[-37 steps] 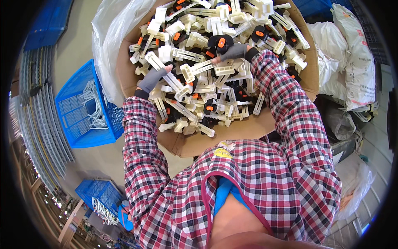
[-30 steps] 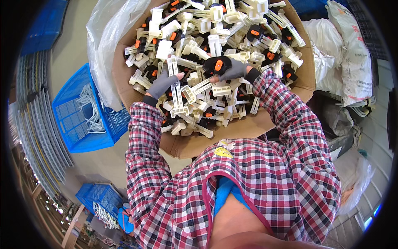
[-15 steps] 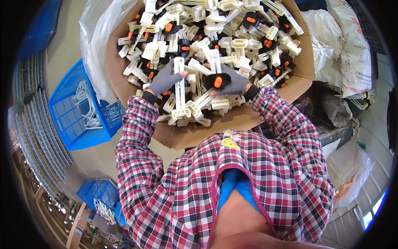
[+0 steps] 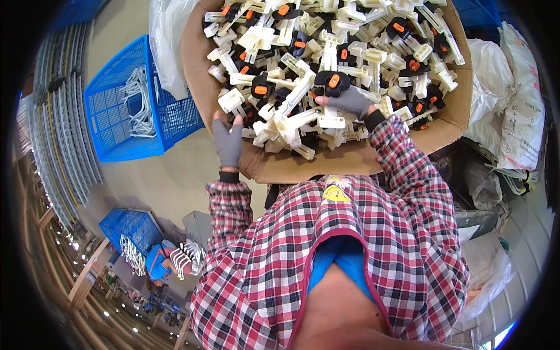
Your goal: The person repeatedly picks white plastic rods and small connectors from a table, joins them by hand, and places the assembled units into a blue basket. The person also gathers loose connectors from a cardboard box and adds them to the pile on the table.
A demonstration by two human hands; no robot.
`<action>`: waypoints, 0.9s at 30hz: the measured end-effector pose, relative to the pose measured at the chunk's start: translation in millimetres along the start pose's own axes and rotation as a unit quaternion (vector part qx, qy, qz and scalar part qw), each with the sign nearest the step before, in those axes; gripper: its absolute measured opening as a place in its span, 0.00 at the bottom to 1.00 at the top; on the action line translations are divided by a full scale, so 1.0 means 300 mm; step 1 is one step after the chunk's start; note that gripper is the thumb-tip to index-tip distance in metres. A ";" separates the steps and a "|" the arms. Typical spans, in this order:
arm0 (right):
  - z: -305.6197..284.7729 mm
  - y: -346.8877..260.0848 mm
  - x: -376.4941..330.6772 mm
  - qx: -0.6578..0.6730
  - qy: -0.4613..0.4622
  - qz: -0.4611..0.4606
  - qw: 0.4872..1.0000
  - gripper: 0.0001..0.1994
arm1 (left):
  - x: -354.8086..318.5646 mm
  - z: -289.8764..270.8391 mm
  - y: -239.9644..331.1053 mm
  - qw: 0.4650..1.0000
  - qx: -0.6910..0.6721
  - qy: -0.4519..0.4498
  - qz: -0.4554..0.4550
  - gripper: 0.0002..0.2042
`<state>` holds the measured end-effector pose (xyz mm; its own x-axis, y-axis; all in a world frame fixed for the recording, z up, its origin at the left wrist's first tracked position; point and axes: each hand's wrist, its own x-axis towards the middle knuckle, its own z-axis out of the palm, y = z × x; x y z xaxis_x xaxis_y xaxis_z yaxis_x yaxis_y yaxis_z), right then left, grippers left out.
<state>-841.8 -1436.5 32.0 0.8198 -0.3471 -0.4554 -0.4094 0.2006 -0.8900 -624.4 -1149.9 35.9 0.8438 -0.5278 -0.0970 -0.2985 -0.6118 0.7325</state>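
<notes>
My left hand [image 4: 227,142], in a grey fingerless glove, is at the left front rim of a cardboard box [image 4: 286,169]. Its thumb and fingers are apart, with nothing between them. My right hand [image 4: 350,104], gloved the same way, reaches into the box and is closed on a black plastic part with an orange button [image 4: 333,81]; some fingers are hidden. Under that hand lies a white plastic piece [image 4: 331,121]. Heaped around are many cream-white plastic bars [image 4: 297,93] and more black parts with orange buttons [image 4: 259,88].
On the left stands a blue plastic crate [image 4: 96,125] holding white hooked rods [image 4: 139,105]. Clear plastic sheeting [image 4: 169,46] hangs beside the box. White sacks [image 4: 519,105] stand at the right. Lower left, a person in blue [image 4: 156,262] is near another blue crate [image 4: 131,230].
My left hand has let go of a long white bar and drawn back left to the box rim. My right hand stays over the pile. The view has shifted, so the box appears further right.
</notes>
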 end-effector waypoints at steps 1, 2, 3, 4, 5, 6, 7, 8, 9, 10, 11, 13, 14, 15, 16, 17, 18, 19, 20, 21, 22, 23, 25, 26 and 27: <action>-0.012 0.017 0.009 -0.017 -0.029 0.071 0.997 0.30 | 0.002 0.037 -0.057 0.998 -0.017 -0.043 -0.037 0.36; -0.009 0.015 0.014 -0.009 -0.042 0.013 0.999 0.29 | 0.023 0.065 -0.067 0.993 -0.038 -0.088 -0.069 0.39; -0.009 0.008 0.023 -0.040 -0.059 0.016 0.997 0.30 | 0.026 0.090 -0.075 0.994 -0.020 -0.093 -0.058 0.43; -0.010 -0.004 0.031 -0.071 -0.075 0.018 0.994 0.31 | 0.048 0.098 -0.087 0.990 -0.077 -0.113 -0.045 0.44; -0.018 0.065 0.062 -0.122 -0.080 0.006 0.989 0.35 | 0.085 0.103 -0.101 0.981 -0.132 -0.135 -0.031 0.45; -0.015 0.064 0.066 -0.116 -0.091 0.012 0.989 0.36 | 0.116 0.100 -0.121 0.970 -0.187 -0.154 -0.021 0.46; -0.021 0.081 0.088 -0.139 -0.100 0.004 0.985 0.37 | 0.161 0.086 -0.147 0.954 -0.170 -0.220 -0.109 0.48; -0.015 0.096 0.114 -0.162 -0.108 -0.004 0.981 0.38 | 0.202 0.081 -0.154 0.948 -0.148 -0.238 -0.150 0.47; -0.009 -0.027 0.086 -0.198 -0.132 0.048 0.970 0.40 | 0.219 0.063 -0.111 0.955 -0.138 -0.239 -0.111 0.46; -0.014 0.006 0.133 -0.227 -0.141 0.111 0.957 0.41 | 0.230 0.051 -0.069 0.960 -0.128 -0.240 -0.070 0.46; 0.000 -0.009 0.143 -0.215 -0.139 0.093 0.962 0.41 | 0.219 0.063 -0.066 0.966 -0.106 -0.225 -0.075 0.45; 0.003 -0.046 0.123 -0.236 -0.149 0.124 0.952 0.42 | 0.196 0.087 -0.065 0.975 -0.062 -0.196 -0.084 0.44; 0.012 -0.046 0.117 -0.246 -0.143 0.166 0.944 0.42 | 0.205 0.074 -0.063 0.952 -0.137 -0.234 -0.145 0.43; 0.029 -0.046 0.089 -0.264 -0.111 0.128 0.950 0.42 | 0.209 0.078 -0.088 0.949 -0.170 -0.237 -0.116 0.39; 0.031 -0.007 0.090 -0.264 -0.089 0.099 0.955 0.42 | 0.216 0.081 -0.111 0.945 -0.203 -0.241 -0.086 0.35; 0.032 0.029 0.087 -0.266 -0.068 0.071 0.959 0.41 | 0.236 0.075 -0.116 0.935 -0.149 -0.301 -0.114 0.31; 0.004 0.009 0.096 -0.252 -0.117 0.126 0.952 0.40 | 0.275 0.074 -0.118 0.917 -0.094 -0.360 -0.140 0.27; -0.003 0.037 0.116 -0.220 -0.122 0.115 0.961 0.40 | 0.304 0.073 -0.121 0.893 -0.039 -0.417 -0.164 0.23; -0.012 0.061 0.134 -0.189 -0.126 0.101 0.969 0.40 | 0.322 0.083 -0.142 0.892 -0.021 -0.415 -0.175 0.21; -0.022 0.048 0.134 -0.162 -0.123 0.126 0.971 0.38 | 0.327 0.103 -0.168 0.891 -0.006 -0.414 -0.185 0.20; -0.030 0.094 0.154 -0.135 -0.136 0.115 0.975 0.36 | 0.330 0.122 -0.194 0.890 0.010 -0.413 -0.195 0.18; -0.032 0.094 0.145 -0.093 -0.120 0.074 0.986 0.36 | 0.324 0.106 -0.107 0.884 -0.033 -0.415 -0.213 0.18; -0.010 0.085 0.097 -0.061 -0.121 0.062 0.989 0.35 | 0.303 0.076 -0.012 0.852 -0.136 -0.444 -0.240 0.18; -0.017 0.056 0.093 -0.078 -0.134 0.087 0.984 0.35 | 0.304 0.057 0.021 0.835 -0.189 -0.451 -0.251 0.18; -0.019 0.038 0.088 -0.095 -0.147 0.111 0.978 0.35 | 0.300 0.035 0.042 0.828 -0.198 -0.482 -0.207 0.18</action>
<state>-827.2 -1448.6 9.8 0.7699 -0.0308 -0.6374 -0.6352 0.0586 -0.7701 -557.1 -1211.4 29.3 0.0322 -0.6628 -0.7481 0.2591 -0.7173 0.6467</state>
